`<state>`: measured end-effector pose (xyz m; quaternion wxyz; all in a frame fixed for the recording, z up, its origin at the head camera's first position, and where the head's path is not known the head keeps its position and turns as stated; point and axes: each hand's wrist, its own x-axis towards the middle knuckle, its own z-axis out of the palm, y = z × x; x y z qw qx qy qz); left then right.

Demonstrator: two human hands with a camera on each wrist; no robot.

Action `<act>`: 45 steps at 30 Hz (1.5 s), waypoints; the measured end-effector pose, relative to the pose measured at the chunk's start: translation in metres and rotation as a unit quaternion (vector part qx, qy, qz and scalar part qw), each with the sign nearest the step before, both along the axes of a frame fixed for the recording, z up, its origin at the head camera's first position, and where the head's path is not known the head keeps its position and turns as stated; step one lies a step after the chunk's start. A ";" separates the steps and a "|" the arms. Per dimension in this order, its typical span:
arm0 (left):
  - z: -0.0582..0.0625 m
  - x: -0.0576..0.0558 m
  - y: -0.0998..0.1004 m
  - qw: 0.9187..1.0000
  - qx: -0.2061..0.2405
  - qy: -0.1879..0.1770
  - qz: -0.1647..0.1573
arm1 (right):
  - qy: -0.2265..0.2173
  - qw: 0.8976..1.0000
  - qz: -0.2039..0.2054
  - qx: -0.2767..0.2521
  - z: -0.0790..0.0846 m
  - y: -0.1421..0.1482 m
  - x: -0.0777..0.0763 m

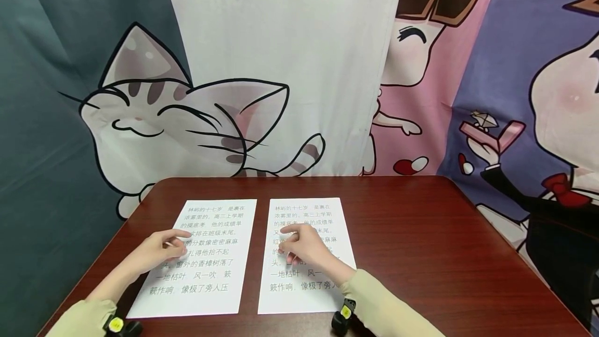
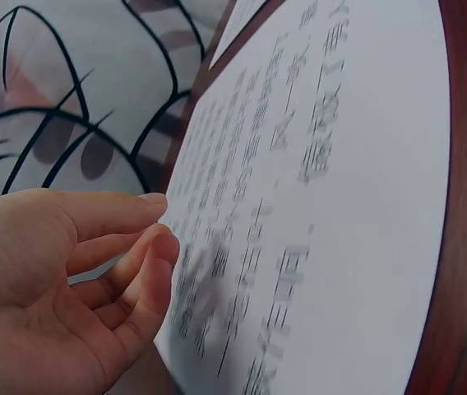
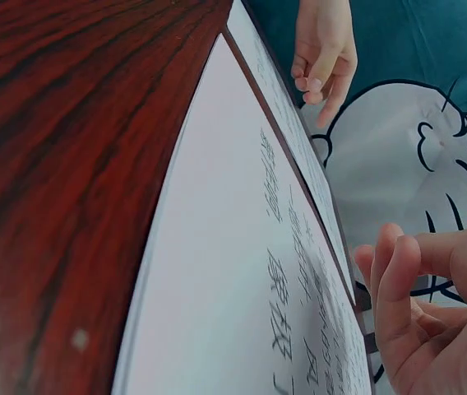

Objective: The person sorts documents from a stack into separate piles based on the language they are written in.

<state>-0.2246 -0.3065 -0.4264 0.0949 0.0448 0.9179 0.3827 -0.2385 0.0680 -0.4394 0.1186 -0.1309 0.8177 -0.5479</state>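
Note:
Two printed sheets lie side by side, a left sheet [image 1: 201, 295] and a right sheet [image 1: 306, 303], both covered in lines of Chinese text. Over the left edge of the left sheet hovers my left hand [image 1: 161, 248], fingers loosely bent and nothing between them. In the left wrist view, the left hand's thumb [image 2: 161, 255] lies close to the index fingertip, with a faint shadow on the paper beyond. My right hand [image 1: 304, 243] is above the upper middle of the right sheet, also loosely bent and holding nothing. It covers part of several text lines.
The sheets rest on a dark red-brown wooden table [image 1: 421, 254], whose surface continues to the right. Behind its far edge hangs a cartoon curtain [image 1: 290, 30] with a cat and figures. Each wrist wears a dark strapped camera, such as the right wrist camera [image 1: 343, 316].

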 end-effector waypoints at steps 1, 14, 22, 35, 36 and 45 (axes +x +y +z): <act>0.000 0.000 0.004 1.000 -0.002 0.003 0.000 | 0.001 1.000 -0.001 0.001 0.000 0.002 0.001; -0.002 -0.004 0.052 0.999 0.038 0.031 -0.024 | 0.022 0.999 -0.025 0.028 0.001 0.037 0.006; -0.001 -0.004 0.076 0.996 0.056 0.046 -0.043 | 0.039 0.996 -0.060 0.045 0.001 0.068 0.013; -0.006 -0.002 0.115 0.996 0.077 0.035 -0.031 | 0.067 0.987 -0.120 0.085 0.004 0.100 0.021; -0.006 -0.002 0.117 0.996 0.079 0.035 -0.032 | 0.072 0.985 -0.125 0.091 0.004 0.102 0.021; -0.005 -0.004 0.135 0.994 0.087 0.045 -0.044 | 0.104 0.973 -0.155 0.135 0.001 0.117 0.021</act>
